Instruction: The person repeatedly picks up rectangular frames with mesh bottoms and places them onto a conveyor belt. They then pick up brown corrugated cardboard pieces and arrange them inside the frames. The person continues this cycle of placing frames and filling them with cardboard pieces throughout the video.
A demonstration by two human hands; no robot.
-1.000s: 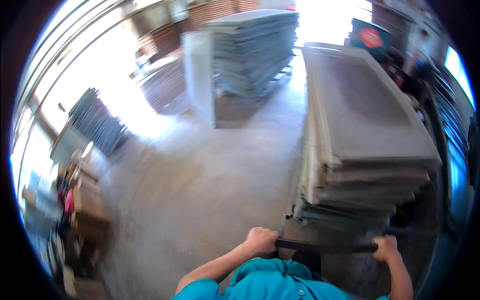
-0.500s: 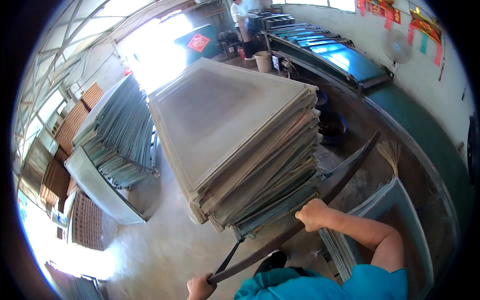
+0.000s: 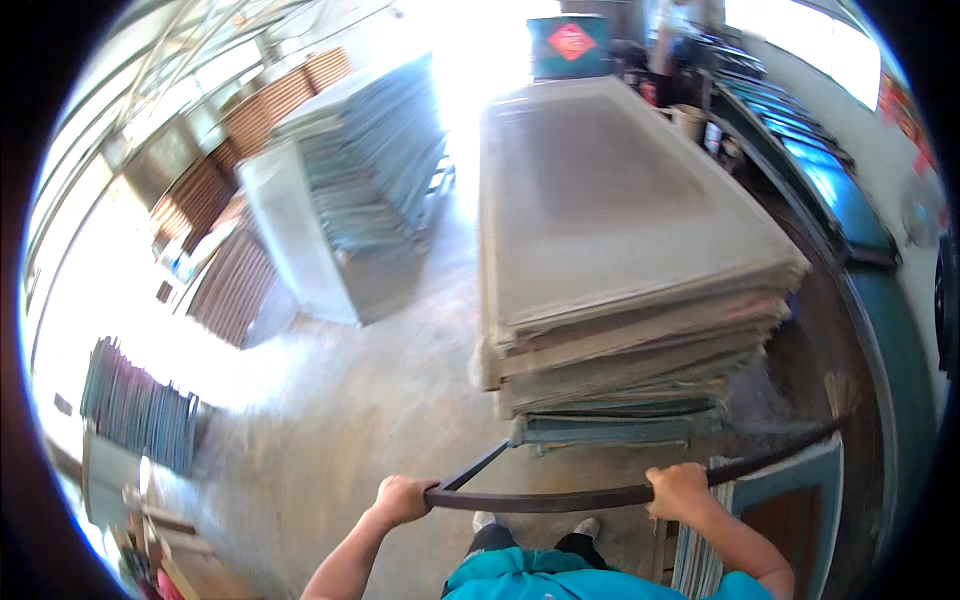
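My left hand (image 3: 404, 500) is closed around the left end of a long dark curved bar (image 3: 550, 502). Farther right along the same bar, my right hand (image 3: 678, 491) grips it from above. The bar lies across in front of my body, and its far right end reaches past my right hand. From beside my left hand a dark strap (image 3: 476, 467) runs up to the low front corner of a tall stack of large flat framed panels (image 3: 600, 250). The stack's top is pale with a brownish patch; its layered edges are uneven.
Another leaning stack of greenish panels (image 3: 370, 150) stands at the left, with a pale panel (image 3: 295, 235) propped against it. More framed panels (image 3: 800, 510) lean beside my right arm. Along the right wall runs a long conveyor (image 3: 815, 170). A person (image 3: 665, 45) stands far back.
My view has swung left, so the stack now sits farther right. The bar, earlier slanting up to the right, lies nearly level. Both hands keep their hold.
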